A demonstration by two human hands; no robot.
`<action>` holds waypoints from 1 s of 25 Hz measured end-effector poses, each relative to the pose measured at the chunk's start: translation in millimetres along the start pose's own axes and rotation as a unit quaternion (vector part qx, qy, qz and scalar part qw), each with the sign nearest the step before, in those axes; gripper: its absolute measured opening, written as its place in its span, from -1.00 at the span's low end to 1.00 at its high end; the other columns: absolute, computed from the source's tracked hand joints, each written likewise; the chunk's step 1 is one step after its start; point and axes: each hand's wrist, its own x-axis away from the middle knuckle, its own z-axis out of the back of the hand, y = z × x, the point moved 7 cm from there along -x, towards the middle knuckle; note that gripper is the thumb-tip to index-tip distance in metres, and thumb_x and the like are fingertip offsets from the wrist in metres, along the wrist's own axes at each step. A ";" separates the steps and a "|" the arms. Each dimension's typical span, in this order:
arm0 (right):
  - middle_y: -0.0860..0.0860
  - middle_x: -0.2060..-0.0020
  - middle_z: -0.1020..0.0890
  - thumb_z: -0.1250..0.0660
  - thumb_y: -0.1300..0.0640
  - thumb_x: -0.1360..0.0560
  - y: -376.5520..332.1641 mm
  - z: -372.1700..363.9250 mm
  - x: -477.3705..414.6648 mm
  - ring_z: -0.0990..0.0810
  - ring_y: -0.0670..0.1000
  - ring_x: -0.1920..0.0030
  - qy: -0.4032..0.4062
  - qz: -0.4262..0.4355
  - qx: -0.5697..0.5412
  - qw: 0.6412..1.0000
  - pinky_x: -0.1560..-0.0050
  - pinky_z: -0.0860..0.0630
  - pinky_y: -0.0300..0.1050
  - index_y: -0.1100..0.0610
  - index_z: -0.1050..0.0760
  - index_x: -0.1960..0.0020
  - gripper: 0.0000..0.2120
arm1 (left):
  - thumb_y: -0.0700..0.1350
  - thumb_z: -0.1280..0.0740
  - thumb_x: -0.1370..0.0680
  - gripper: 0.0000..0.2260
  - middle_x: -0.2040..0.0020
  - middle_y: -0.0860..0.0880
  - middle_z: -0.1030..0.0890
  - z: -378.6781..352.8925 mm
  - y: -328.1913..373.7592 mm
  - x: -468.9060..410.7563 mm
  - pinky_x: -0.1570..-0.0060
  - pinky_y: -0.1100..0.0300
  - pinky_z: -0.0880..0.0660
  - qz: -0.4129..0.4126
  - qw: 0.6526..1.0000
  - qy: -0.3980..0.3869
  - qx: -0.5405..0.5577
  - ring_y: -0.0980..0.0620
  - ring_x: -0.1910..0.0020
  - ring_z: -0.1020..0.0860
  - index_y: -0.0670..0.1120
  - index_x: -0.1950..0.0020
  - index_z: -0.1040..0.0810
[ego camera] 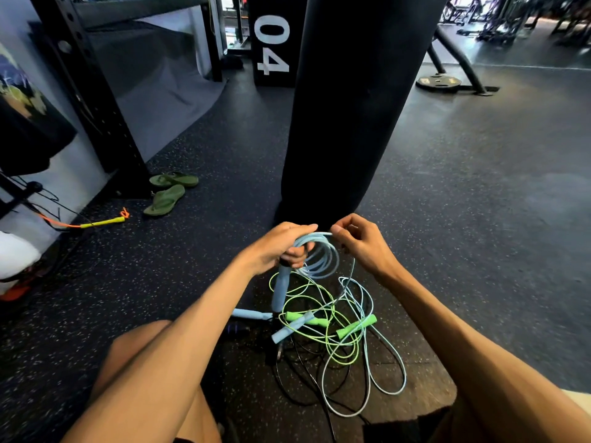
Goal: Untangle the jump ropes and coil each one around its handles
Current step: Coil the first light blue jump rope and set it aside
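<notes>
Covering most of the frame: speckled black rubber floor. A black punching bag fills the upper centre, its lower end just behind the hands. A black block marked "04" sits to the bag's left, at the top of the frame.

The tangled pile of jump ropes lies on the floor at lower centre, between the forearms, with light blue, green and black cords crossing one another. A pair of green flip-flops is at mid-left.

The left hand, centre frame, has its fingers curled round the top of a light blue handle and the light blue coil gathered there; the handle points down toward the pile. The right hand, just right of the coil, pinches the strand at its top between thumb and forefinger. Two green handles lie in the pile.
</notes>
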 end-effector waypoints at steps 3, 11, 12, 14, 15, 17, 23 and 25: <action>0.08 0.31 -0.56 -0.24 0.09 -0.63 15.6 -3.6 -0.4 -0.52 -0.01 0.32 -0.007 -0.053 -0.023 0.998 0.25 -0.48 -0.09 0.28 -0.44 -0.01 -0.78 | 0.02 -0.11 -0.67 -0.63 0.58 0.07 -0.16 4.4 6.8 -1.3 0.48 0.25 -0.28 -0.029 0.990 -0.004 0.136 0.14 0.61 -0.12 -0.16 0.22 -0.43; 0.30 0.16 -0.70 -0.21 0.12 -0.65 58.9 -35.6 19.8 -0.50 0.12 0.23 -0.216 -0.190 0.059 0.956 0.26 -0.40 -0.05 0.20 -0.50 0.16 -0.74 | 0.00 -0.04 -0.69 -0.67 0.44 0.03 -0.29 37.3 16.0 -2.4 0.19 0.20 -0.31 -0.117 0.919 0.119 0.358 0.11 0.49 -0.26 -0.17 0.10 -0.43; 0.27 0.14 -0.71 -0.25 0.12 -0.63 63.0 -38.5 23.7 -0.50 0.10 0.23 -0.250 -0.193 0.095 0.944 0.28 -0.40 -0.09 0.19 -0.54 0.19 -0.74 | -0.02 -0.05 -0.69 -0.69 0.42 0.02 -0.32 44.2 15.8 -2.0 0.17 0.19 -0.29 -0.129 0.911 0.145 0.364 0.10 0.46 -0.28 -0.17 0.09 -0.42; 0.24 0.14 -0.71 -0.32 0.14 -0.59 71.0 -43.7 30.4 -0.55 0.06 0.23 -0.288 -0.202 0.153 0.923 0.31 -0.45 -0.19 0.20 -0.57 0.16 -0.81 | -0.07 -0.07 -0.69 -0.74 0.38 -0.02 -0.39 57.5 14.9 -1.4 0.18 0.18 -0.34 -0.150 0.899 0.195 0.361 0.08 0.42 -0.36 -0.16 0.10 -0.41; 0.23 0.14 -0.70 -0.34 0.15 -0.58 73.1 -46.8 32.3 -0.59 0.07 0.22 -0.293 -0.201 0.163 0.920 0.31 -0.49 -0.20 0.21 -0.55 0.12 -0.85 | -0.09 -0.08 -0.69 -0.75 0.36 -0.04 -0.43 63.6 13.6 -1.4 0.18 0.16 -0.39 -0.157 0.898 0.221 0.347 0.06 0.41 -0.41 -0.17 0.09 -0.42; 0.20 0.16 -0.69 -0.35 0.18 -0.57 67.9 -54.2 34.5 -0.66 0.14 0.18 -0.303 -0.193 0.123 0.925 0.22 -0.59 -0.08 0.22 -0.51 0.03 -0.90 | -0.12 -0.10 -0.69 -0.76 0.33 -0.08 -0.49 73.4 10.9 -0.5 0.23 0.17 -0.49 -0.164 0.907 0.289 0.258 0.04 0.41 -0.49 -0.19 0.07 -0.45; 0.18 0.28 -0.58 -0.32 0.21 -0.58 19.7 -56.6 24.5 -0.51 0.11 0.27 -0.284 -0.099 -0.022 0.953 0.27 -0.45 -0.06 0.16 -0.55 0.08 -0.92 | -0.17 -0.18 -0.66 -0.81 0.38 -0.07 -0.61 67.9 8.9 -0.2 0.31 0.18 -0.54 -0.137 0.923 0.312 -0.177 0.09 0.48 -0.58 -0.27 0.03 -0.46; 0.14 0.31 -0.54 -0.32 0.18 -0.59 11.2 -47.3 18.1 -0.46 0.10 0.27 -0.232 -0.074 -0.053 0.969 0.25 -0.40 -0.04 0.10 -0.57 0.13 -0.87 | -0.17 -0.21 -0.64 -0.82 0.38 -0.08 -0.61 54.5 3.8 -1.8 0.35 0.22 -0.52 -0.080 0.928 0.258 -0.256 0.16 0.53 -0.55 -0.27 0.07 -0.47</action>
